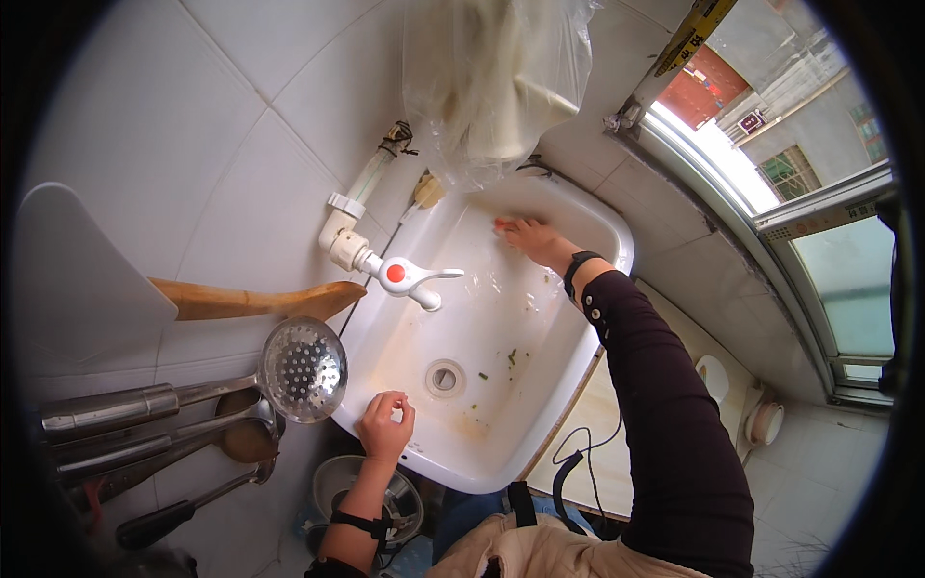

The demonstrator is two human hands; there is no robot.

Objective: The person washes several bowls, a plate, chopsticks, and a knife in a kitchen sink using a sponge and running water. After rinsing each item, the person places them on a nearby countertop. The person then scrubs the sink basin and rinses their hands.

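Observation:
A white ceramic sink (452,314) lies before me. At its far end, my right hand (533,240) reaches down to the basin surface, its fingers on a small red-orange piece (500,225) mostly hidden under them. My left hand (387,426) hovers at the near left rim, fingers curled so thumb and fingertips meet in a ring, with nothing visible in it. A metal drain (445,378) sits between the hands. Green vegetable scraps (512,357) are scattered over the wet basin floor. From the left wall, a white plastic tap (405,276) with a red dot juts over the basin.
A perforated skimmer (303,368), several ladles and a wooden-handled utensil (253,300) hang left. A filled clear plastic bag (498,87) hangs above the far end. Metal bowls (394,498) sit below the left forearm. A countertop (585,433) with a cable and a window (795,180) are right.

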